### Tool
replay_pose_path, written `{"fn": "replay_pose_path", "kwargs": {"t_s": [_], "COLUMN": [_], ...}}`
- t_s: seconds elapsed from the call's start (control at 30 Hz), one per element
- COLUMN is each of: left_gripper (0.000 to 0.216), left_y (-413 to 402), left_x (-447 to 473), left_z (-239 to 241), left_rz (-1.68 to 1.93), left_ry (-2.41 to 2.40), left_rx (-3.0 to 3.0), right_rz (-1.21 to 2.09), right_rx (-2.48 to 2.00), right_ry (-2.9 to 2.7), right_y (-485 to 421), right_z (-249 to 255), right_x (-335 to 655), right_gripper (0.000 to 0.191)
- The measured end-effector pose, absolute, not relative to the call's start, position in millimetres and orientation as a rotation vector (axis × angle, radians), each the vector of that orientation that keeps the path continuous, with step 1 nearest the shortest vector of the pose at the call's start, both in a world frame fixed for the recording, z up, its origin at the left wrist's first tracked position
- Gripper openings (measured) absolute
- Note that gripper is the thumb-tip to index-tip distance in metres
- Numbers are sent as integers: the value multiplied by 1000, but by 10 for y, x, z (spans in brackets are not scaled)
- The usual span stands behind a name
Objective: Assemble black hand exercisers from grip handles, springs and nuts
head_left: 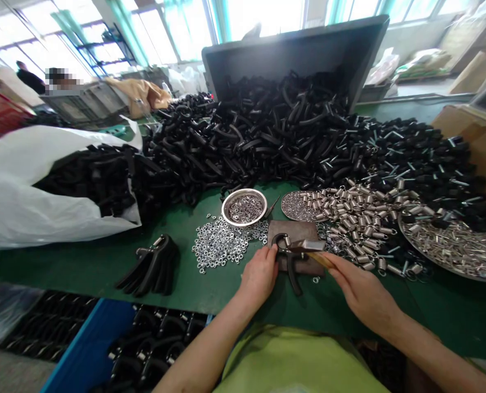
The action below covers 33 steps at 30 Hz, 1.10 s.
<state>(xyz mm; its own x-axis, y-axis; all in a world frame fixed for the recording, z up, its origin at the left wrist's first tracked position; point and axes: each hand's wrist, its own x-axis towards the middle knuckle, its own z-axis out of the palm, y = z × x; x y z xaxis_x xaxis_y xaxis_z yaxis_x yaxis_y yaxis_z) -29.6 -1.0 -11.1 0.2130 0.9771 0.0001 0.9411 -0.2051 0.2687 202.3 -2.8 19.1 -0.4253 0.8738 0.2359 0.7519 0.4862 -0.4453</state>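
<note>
My left hand rests with curled fingers on a black hand-grip part that lies on a small brown block on the green table. My right hand is closed round the wooden handle of a small hammer, whose metal head sits over the top of the grip part. A heap of small silver washers lies just left of the block, below a metal bowl of small metal pieces.
A huge pile of black handles spills from a tipped grey crate. Coil springs and a tray of springs lie at right. Finished grips lie at left; a white bag and blue bin too. People stand far left.
</note>
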Motion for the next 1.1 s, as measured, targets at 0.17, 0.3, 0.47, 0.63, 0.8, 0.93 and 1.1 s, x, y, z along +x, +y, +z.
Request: {"fn": "replay_pose_path", "kwargs": {"t_s": [0.17,0.3,0.47,0.63,0.8,0.93,1.1], "left_gripper": [41,40,38,46,53,55,50], "left_y": [-14,-10,27,15,-120,-226,-123], "left_x": [-279,-288,-383,-261,49,101,-96], "left_z": [-83,-91,-117,-113,-79,72,318], "left_rz": [250,282,613,939,1031,990,875], "left_ry": [1838,1827,1692,1313,1060,1022,1146], "left_rx": [2261,2245,1990,970,460,617,920], "right_rz": [311,354,136,-110,-153,-5,8], "right_rx": [-1356,-1397,-1342,-1307,-1307,-1365,-1439], "right_ry": [-2365,-2482,-2444,-2558,-2536,-2419,-2451], "right_y": [15,20,-322,-614,-394,177,1169], "right_z": [179,69,-114,-465,-456,-205,-40], "right_x": [1885,1918,2530,3235,3220,2727,2039], "right_gripper": [38,37,42,49,34,27,28]}}
